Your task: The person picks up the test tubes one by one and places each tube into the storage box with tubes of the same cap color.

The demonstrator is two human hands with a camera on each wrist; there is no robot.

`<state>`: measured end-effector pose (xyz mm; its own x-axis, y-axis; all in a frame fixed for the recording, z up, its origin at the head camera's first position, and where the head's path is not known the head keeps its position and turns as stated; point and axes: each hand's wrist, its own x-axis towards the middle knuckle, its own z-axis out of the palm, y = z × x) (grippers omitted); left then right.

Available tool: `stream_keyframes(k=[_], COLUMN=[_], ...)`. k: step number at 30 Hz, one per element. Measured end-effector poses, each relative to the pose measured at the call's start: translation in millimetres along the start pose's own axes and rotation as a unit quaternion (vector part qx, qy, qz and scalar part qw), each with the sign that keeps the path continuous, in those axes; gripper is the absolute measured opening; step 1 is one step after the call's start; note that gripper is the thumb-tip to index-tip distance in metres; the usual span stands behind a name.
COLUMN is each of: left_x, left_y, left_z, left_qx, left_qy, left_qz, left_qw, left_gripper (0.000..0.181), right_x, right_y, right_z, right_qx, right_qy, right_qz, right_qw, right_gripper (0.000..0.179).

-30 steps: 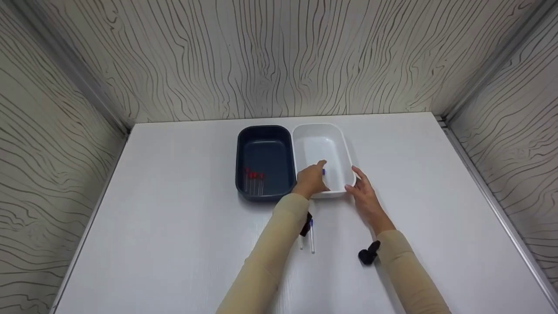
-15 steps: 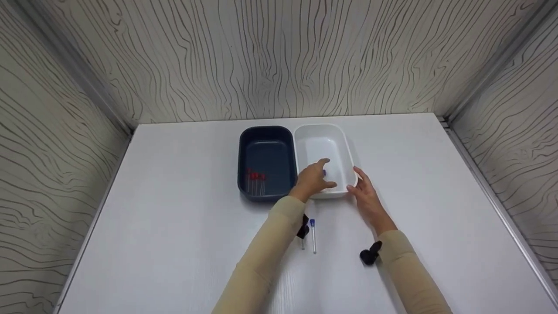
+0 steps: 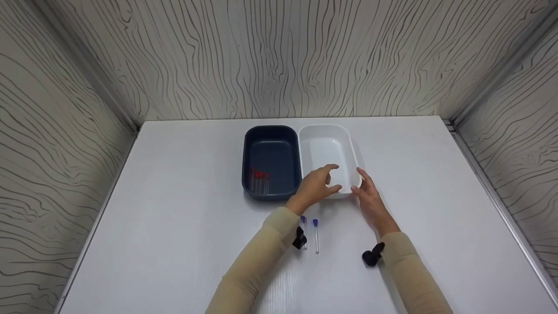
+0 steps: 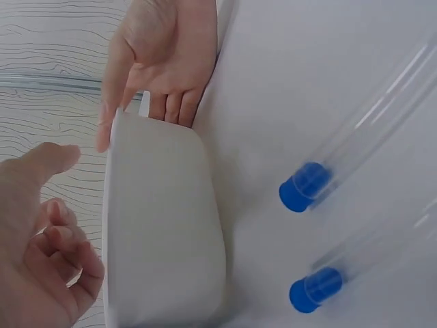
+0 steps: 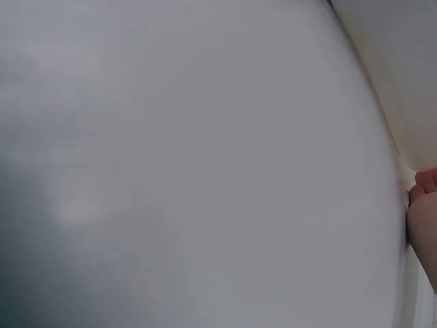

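Observation:
My left hand [image 3: 314, 186] hovers over the near end of a white tray [image 3: 326, 150], thumb and index finger spread apart and nothing between them. In the left wrist view, its other fingers are loosely curled. My right hand [image 3: 372, 205] grips the tray's near right corner, thumb at the rim and fingers around the outside. Just in front of the tray, on the table, lie two clear tubes with blue caps; one tube [image 3: 317, 237] is fully visible, the other [image 3: 304, 233] is partly behind the left wrist camera. Whatever lies under the left hand inside the tray is hidden.
Against the white tray's left side stands a dark blue tray [image 3: 271, 152] holding several clear tubes with red caps [image 3: 260, 175] at its near end. White table [image 3: 183, 209] surrounds both trays. Patterned panels [image 3: 261, 61] rise behind and at the sides.
My left hand's thumb and index finger have spread, and the hand has drawn back slightly. The blue cap seen inside the white tray is now hidden. My right hand keeps its grip on the corner.

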<state>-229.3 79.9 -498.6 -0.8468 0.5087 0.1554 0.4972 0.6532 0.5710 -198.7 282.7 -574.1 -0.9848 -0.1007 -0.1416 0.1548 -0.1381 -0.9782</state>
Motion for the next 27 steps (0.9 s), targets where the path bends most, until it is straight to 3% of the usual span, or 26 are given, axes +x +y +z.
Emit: stream_keyframes(k=[6,16,27], left_x=[-12.1,-33.8,-57.3], left_y=[0.3,1.1,-2.0], left_z=[-1.8,-5.6,-9.6], left_qx=[-0.019,-0.066,-0.112], left_qy=[0.023,0.015,-0.013], left_qz=[0.029,0.040,0.018], left_qw=[0.9991,0.9969,0.9935], left_gripper=[0.052,0.050,0.050], right_x=[-0.8,-1.1,-1.0], right_y=[0.8,1.0,-1.7], right_z=[1.3,0.7,0.3], right_qx=[0.010,-0.001,-0.001], right_qy=[0.001,-0.005,0.001], right_qz=[-0.006,-0.020,-0.003], right_qw=[0.9999,0.9998,1.0000], right_gripper=[0.065,0.066,0.068])
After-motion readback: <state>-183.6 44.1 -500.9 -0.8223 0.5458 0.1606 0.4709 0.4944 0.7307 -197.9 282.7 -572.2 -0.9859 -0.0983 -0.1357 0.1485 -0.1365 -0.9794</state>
